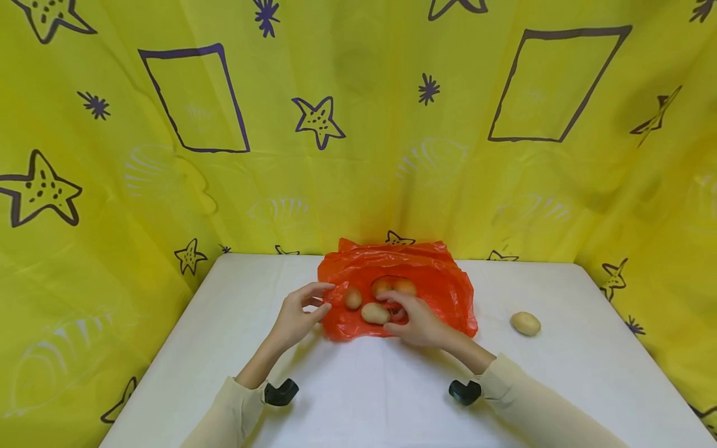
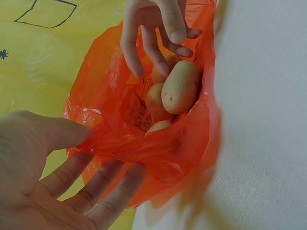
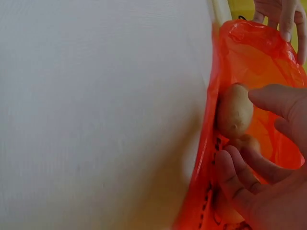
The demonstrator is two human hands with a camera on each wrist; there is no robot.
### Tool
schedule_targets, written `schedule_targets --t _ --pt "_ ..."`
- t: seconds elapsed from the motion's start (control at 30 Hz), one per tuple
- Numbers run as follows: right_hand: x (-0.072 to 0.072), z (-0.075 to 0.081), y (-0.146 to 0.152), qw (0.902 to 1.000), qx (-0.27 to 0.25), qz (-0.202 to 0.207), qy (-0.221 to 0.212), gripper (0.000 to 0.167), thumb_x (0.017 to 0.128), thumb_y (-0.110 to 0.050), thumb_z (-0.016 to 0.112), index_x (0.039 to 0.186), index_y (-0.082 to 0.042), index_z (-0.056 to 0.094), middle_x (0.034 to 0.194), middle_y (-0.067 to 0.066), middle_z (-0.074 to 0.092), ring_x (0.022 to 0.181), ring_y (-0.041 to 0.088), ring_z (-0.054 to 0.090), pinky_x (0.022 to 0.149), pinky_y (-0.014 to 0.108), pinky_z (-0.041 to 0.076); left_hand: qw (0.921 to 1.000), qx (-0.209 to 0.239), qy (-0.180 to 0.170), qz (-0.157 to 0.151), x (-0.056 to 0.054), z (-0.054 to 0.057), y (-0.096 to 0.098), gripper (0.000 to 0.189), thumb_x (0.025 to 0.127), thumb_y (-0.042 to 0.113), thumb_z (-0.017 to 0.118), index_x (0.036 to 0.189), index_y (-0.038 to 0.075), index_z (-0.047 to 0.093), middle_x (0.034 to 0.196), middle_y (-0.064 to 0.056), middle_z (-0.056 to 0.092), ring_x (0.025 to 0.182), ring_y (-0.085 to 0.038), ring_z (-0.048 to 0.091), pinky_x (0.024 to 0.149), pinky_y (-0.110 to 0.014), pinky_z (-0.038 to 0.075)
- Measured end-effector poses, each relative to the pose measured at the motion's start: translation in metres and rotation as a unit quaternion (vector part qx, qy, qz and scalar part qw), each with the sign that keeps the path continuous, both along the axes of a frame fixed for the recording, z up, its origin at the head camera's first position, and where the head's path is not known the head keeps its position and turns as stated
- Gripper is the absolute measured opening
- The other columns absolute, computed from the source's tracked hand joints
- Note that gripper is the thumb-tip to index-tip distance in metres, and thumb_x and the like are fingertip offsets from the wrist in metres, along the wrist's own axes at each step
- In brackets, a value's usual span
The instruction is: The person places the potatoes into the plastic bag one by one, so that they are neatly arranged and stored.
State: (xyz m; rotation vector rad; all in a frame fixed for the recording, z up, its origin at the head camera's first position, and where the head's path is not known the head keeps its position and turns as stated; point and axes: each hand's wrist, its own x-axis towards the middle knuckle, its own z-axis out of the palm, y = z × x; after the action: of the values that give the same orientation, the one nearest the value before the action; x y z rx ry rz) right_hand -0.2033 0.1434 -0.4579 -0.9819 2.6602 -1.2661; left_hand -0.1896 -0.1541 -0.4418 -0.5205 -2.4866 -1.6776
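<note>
A red plastic bag [image 1: 442, 280] lies with its mouth spread towards me, several potatoes inside. Its left rim is pinched by my left hand [image 1: 297, 314], the thumb on the inner side and the fingers outside, as the left wrist view shows. Nearest the mouth sits a pale oval potato [image 1: 375, 313]. My right hand [image 1: 419, 320] is over the bag's mouth just right of this potato, fingers spread and loosely bent. In the right wrist view, the thumb [image 3: 271, 98] is close beside the potato [image 3: 235, 111]; whether they touch I cannot tell. Browner potatoes [image 1: 352, 297] lie around it.
One more potato [image 1: 526, 323] rests on the white tabletop [image 1: 560, 386], right of the bag. A yellow patterned curtain [image 1: 358, 174] stands behind and along both sides of the table. Dark wrist cameras [image 1: 281, 392] hang under both wrists.
</note>
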Motion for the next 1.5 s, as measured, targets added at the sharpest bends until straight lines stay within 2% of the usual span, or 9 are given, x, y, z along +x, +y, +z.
schedule_targets --t 0.23,0.37,0.6,0.87,1.03,1.2,1.37,1.5 --pt "0.003 0.008 0.013 0.9993 -0.017 0.031 0.013 0.064 0.088 -0.01 0.081 0.144 0.0 0.052 0.131 0.018 0.063 0.11 0.037 0.062 0.088 0.045 0.057 1.0 -0.001 0.002 -0.002 -0.001 -0.001 0.001 0.036 0.093 -0.001 0.07 0.127 0.01 0.069 0.119 -0.009 0.07 0.099 -0.028 0.068 0.074 -0.028 0.06" --pt "0.006 0.011 0.021 0.9988 -0.021 0.043 0.012 0.067 0.089 -0.014 0.082 0.147 -0.003 0.05 0.133 0.019 0.06 0.115 0.039 0.06 0.088 0.046 0.058 1.0 -0.003 -0.001 -0.002 -0.002 -0.002 0.001 0.036 0.093 -0.002 0.07 0.127 0.01 0.07 0.118 -0.008 0.07 0.098 -0.027 0.068 0.073 -0.028 0.06" --pt "0.013 0.016 0.036 0.9992 -0.014 0.036 -0.004 0.071 0.09 -0.022 0.082 0.149 -0.007 0.047 0.136 0.02 0.057 0.103 0.037 0.065 0.078 0.045 0.061 0.9999 -0.002 0.014 -0.008 -0.003 -0.003 0.0 0.036 0.093 -0.003 0.07 0.128 0.008 0.069 0.119 -0.013 0.07 0.098 -0.031 0.068 0.072 -0.027 0.06" --pt "0.022 0.02 0.049 0.9997 -0.013 0.021 0.008 0.07 0.087 -0.021 0.084 0.147 -0.005 0.05 0.139 0.019 0.058 0.099 0.035 0.067 0.079 0.04 0.061 1.0 -0.003 0.001 -0.001 -0.003 -0.001 0.0 0.035 0.094 -0.001 0.07 0.127 0.01 0.069 0.119 -0.009 0.07 0.099 -0.03 0.068 0.072 -0.028 0.06" --pt "0.027 0.021 0.057 0.9991 -0.016 0.005 0.039 0.069 0.084 -0.018 0.086 0.144 -0.003 0.053 0.136 0.016 0.06 0.093 0.033 0.068 0.076 0.04 0.061 1.0 -0.001 0.0 -0.003 -0.002 0.0 0.0 0.036 0.094 -0.001 0.07 0.128 0.01 0.069 0.119 -0.011 0.069 0.098 -0.031 0.068 0.071 -0.027 0.06" --pt "0.031 0.02 0.067 0.9966 -0.015 -0.013 0.08 0.067 0.081 -0.014 0.088 0.141 -0.012 0.058 0.132 0.005 0.063 0.09 0.028 0.068 0.075 0.037 0.061 1.0 0.002 0.002 0.0 -0.001 0.0 -0.001 0.036 0.094 -0.001 0.071 0.128 0.009 0.069 0.119 -0.012 0.07 0.098 -0.031 0.068 0.07 -0.027 0.06" --pt "0.036 0.022 0.078 0.9958 -0.008 -0.019 0.089 0.068 0.08 -0.011 0.088 0.141 -0.018 0.058 0.134 0.004 0.063 0.088 0.025 0.069 0.074 0.036 0.061 1.0 0.006 0.006 -0.004 -0.001 0.0 0.0 0.035 0.094 0.0 0.071 0.128 0.008 0.069 0.12 -0.014 0.069 0.098 -0.033 0.068 0.069 -0.027 0.06" --pt "0.04 0.025 0.087 0.9945 -0.001 -0.027 0.102 0.067 0.08 -0.011 0.088 0.14 -0.016 0.058 0.132 0.003 0.064 0.086 0.024 0.069 0.072 0.034 0.06 1.0 0.002 0.006 -0.003 -0.001 0.0 0.001 0.036 0.094 -0.001 0.071 0.128 0.009 0.069 0.12 -0.013 0.069 0.099 -0.032 0.068 0.071 -0.027 0.06"
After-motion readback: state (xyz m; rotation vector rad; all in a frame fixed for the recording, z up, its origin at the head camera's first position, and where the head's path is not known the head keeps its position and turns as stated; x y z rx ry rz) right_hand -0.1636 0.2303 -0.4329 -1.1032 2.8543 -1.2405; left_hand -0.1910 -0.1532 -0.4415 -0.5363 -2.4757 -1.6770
